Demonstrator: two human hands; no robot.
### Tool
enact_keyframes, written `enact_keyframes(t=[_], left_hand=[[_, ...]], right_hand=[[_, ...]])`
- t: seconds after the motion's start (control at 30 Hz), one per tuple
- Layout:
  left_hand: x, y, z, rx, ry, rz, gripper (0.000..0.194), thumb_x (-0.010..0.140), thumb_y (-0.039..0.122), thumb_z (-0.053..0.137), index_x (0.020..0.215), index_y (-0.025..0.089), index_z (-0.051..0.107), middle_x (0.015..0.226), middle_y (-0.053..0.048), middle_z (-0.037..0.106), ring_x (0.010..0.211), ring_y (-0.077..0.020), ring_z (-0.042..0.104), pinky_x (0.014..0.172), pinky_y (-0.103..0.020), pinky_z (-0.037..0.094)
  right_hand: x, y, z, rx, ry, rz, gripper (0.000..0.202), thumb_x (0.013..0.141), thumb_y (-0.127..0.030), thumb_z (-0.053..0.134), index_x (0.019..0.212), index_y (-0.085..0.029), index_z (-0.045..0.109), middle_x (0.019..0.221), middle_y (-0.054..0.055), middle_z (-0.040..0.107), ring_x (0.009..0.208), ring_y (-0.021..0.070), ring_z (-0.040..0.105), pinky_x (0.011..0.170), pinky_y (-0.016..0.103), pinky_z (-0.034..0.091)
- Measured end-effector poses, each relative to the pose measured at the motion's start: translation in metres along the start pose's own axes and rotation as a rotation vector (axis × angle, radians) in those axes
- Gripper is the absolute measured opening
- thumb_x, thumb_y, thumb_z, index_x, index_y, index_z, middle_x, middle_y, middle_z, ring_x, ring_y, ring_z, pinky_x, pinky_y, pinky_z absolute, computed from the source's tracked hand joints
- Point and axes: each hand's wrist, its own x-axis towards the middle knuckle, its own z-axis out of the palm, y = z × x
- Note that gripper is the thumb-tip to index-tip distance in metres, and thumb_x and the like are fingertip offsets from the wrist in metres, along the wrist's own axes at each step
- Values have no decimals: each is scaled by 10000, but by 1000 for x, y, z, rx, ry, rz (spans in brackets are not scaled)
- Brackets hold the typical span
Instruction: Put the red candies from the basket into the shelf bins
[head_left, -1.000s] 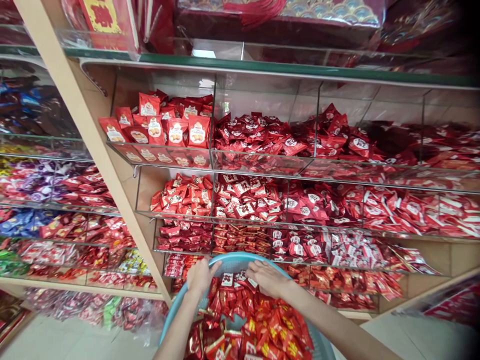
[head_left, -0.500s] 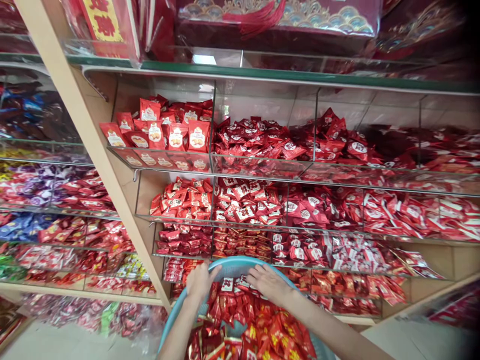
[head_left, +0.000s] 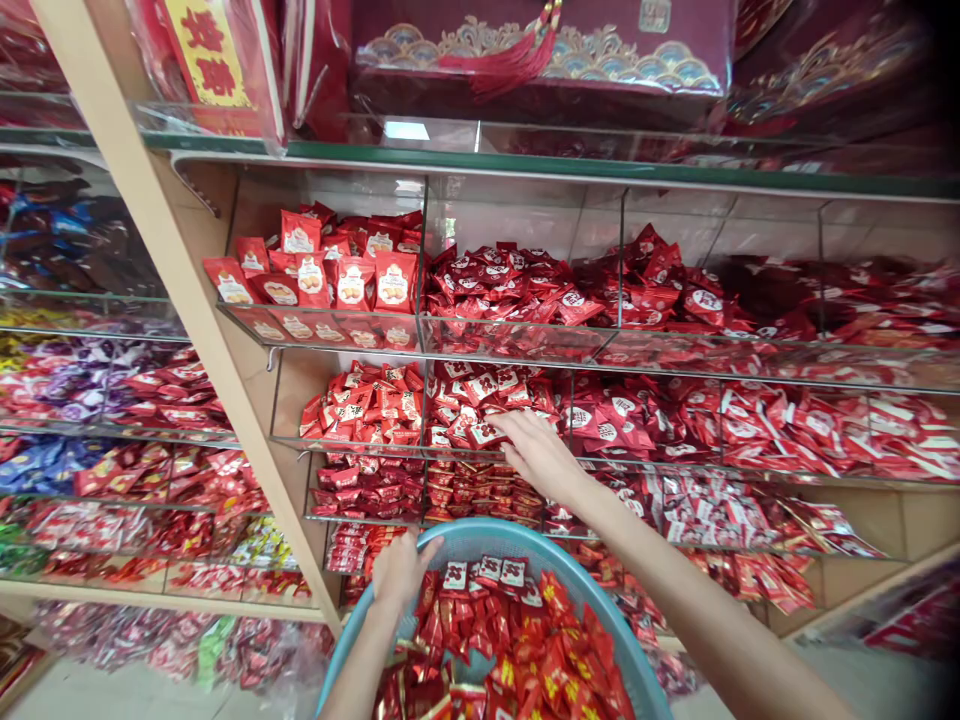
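A light-blue plastic basket (head_left: 626, 625) at the bottom centre holds many red wrapped sweets, some with yellow print, some with white labels. My left hand (head_left: 397, 570) grips its left far rim, the thumb lying over the edge; the other fingers are partly hidden. Over the shelf beyond, my right hand (head_left: 536, 450) reaches into a compartment of red packets with white labels (head_left: 480, 388). Its fingers are stretched out and apart from the thumb, with the fingertips at a small red packet (head_left: 485, 433) near the compartment's front. Whether they press on it is hard to see.
Clear dividers split the tiered shelves into compartments of red sweets. Red biscuit packets (head_left: 352, 283) stand upper left. A glass shelf (head_left: 525, 165) above bears dark red boxes (head_left: 540, 85). A slanting wooden upright (head_left: 187, 300) separates the left shelves. Bagged sweets lie low at left.
My right hand has moved up and away from the basket to the packets on the shelf. White-labelled packets now show in the basket where it was. My left hand stays on the rim.
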Motion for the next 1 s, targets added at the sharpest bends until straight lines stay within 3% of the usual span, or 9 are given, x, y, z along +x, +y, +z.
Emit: enact_keyframes(t=[0.1, 0.23, 0.37, 0.57, 0.73, 0.83, 1.0], left_hand=[[-2, 2, -3, 0, -5, -3, 516, 833, 576, 329, 1046, 176, 576, 952, -132, 681, 938, -239, 622, 756, -279, 416], [-2, 2, -4, 4, -12, 1, 514, 837, 573, 320, 1039, 175, 577, 954, -133, 679, 938, -245, 622, 751, -285, 420], [1, -1, 0, 11, 9, 28, 508, 834, 580, 317, 1024, 187, 577, 929, -121, 685, 906, -251, 631, 728, -295, 428], [5, -4, 3, 21, 27, 48, 513, 825, 595, 317, 996, 187, 578, 879, -113, 690, 866, -255, 640, 692, -295, 430], [5, -3, 4, 9, 38, 49, 491, 823, 590, 328, 979, 195, 575, 878, -108, 693, 870, -253, 640, 682, -292, 429], [4, -2, 3, 6, 24, 34, 505, 820, 599, 322, 986, 196, 578, 889, -112, 693, 868, -263, 640, 680, -304, 433], [2, -1, 1, -14, -9, 25, 525, 821, 601, 316, 1029, 194, 575, 945, -123, 686, 904, -244, 631, 722, -290, 429]], right_hand=[[16, 7, -7, -52, -117, 26, 513, 761, -41, 392, 1256, -178, 393, 1171, 80, 527, 1045, 218, 413, 859, 375, 357], [30, 9, -10, -81, -256, 33, 440, 732, -57, 480, 1158, -168, 449, 1102, 73, 559, 992, 215, 439, 840, 361, 346], [38, 7, -11, -137, -315, 34, 385, 746, -71, 553, 1109, -165, 464, 1000, 73, 583, 943, 210, 479, 807, 336, 357], [35, 6, -21, -156, -283, 9, 428, 759, -104, 595, 1155, -151, 440, 1036, 78, 583, 966, 224, 493, 819, 357, 384], [6, -5, -37, 24, -156, 17, 472, 827, -195, 538, 1264, -221, 360, 1168, 69, 528, 1111, 223, 449, 901, 397, 378], [-25, -20, -21, 196, -193, 39, 480, 851, -245, 504, 1298, -261, 329, 1230, 54, 503, 1121, 199, 456, 929, 374, 382], [-68, -33, 56, 226, -457, 0, 503, 812, -161, 511, 1291, -234, 380, 1240, 68, 519, 1151, 216, 448, 1010, 393, 326]])
